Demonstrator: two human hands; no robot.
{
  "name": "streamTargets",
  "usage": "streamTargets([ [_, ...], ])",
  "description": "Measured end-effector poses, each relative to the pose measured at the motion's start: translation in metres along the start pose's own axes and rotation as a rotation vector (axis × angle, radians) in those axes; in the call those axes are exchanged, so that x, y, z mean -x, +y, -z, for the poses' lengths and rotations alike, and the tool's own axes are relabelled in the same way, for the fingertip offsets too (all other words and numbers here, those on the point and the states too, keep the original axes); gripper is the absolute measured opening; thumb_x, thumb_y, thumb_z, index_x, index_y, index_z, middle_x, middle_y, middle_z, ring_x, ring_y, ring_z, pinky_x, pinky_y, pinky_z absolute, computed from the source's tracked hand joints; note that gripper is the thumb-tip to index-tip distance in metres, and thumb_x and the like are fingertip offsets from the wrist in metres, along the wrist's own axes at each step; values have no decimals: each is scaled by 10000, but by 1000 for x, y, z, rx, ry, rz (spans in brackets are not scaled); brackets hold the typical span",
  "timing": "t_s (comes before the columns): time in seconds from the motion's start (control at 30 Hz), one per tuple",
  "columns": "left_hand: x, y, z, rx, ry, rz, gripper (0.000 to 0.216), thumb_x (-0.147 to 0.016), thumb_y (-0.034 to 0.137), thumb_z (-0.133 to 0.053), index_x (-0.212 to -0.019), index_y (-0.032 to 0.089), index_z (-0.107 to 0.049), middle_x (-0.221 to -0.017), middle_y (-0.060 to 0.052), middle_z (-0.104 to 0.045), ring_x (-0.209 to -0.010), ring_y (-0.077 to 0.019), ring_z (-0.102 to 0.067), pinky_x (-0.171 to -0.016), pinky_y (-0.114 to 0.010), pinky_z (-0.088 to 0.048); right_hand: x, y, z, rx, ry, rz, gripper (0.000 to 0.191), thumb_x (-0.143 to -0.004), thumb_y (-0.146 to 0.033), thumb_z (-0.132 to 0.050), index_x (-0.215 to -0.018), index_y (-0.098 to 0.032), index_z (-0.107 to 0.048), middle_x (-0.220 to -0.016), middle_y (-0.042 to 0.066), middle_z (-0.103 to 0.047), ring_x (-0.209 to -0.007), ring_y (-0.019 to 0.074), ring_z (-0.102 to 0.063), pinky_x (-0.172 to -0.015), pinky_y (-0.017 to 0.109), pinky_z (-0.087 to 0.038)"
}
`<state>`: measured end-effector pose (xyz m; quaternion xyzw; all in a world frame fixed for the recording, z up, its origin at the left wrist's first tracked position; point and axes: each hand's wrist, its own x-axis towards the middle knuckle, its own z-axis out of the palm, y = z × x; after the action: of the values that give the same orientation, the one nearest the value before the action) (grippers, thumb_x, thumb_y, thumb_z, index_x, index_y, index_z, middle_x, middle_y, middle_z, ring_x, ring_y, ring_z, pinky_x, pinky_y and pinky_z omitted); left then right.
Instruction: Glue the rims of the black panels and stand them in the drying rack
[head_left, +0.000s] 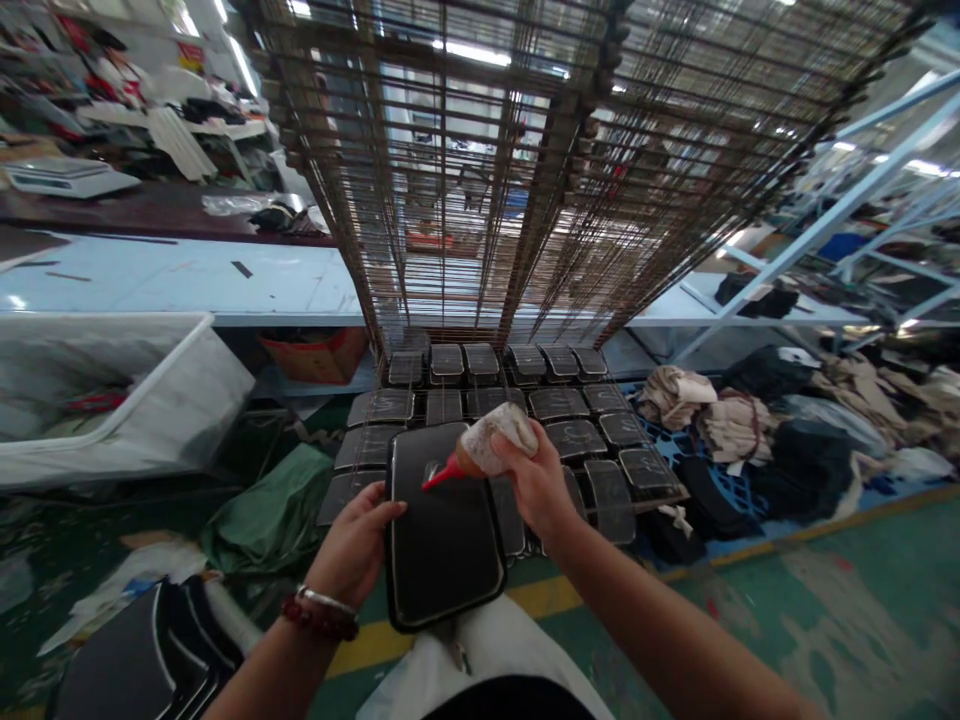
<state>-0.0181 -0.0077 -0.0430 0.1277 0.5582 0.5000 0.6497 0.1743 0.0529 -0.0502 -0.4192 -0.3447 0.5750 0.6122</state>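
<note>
My left hand (351,545) grips the left edge of a black rounded-rectangle panel (444,540), holding it flat over my lap. My right hand (534,480) is wrapped round a clear squeeze bottle (491,443) of brownish liquid, tilted down to the left. Its red nozzle (439,475) touches the panel's upper part. A beaded bracelet and a metal bangle sit on my left wrist.
A tall wire drying rack (540,180) stands ahead, its lowest shelf carrying several black panels (559,405). A stack of black panels (142,660) lies at my lower left. A white bin (150,400) is to the left, heaped cloth (750,420) to the right, a pale-blue table (187,280) behind.
</note>
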Motion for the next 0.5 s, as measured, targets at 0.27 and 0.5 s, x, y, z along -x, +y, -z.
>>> streamTargets([
  [0.27, -28, 8, 1, 5, 28, 11, 254, -683, -27, -629, -870, 143, -649, -722, -60, -754, -601, -208, -711, -573, -308, -594, -15, -17, 28, 82, -36, -52, 380, -652, -310, -885, -973, -233, -696, -873, -5, -711, -788, 180, -634, -728, 285, -509],
  [0.5, -52, 8, -16, -1, 14, 35, 258, -655, 0, -671, -870, 143, -667, -741, -62, -763, -640, -216, -724, -598, -304, -594, -44, -2, 27, -6, 47, -26, 396, -662, -308, -878, -1007, -260, -690, -918, -13, -714, -847, 180, -645, -796, 295, -512],
])
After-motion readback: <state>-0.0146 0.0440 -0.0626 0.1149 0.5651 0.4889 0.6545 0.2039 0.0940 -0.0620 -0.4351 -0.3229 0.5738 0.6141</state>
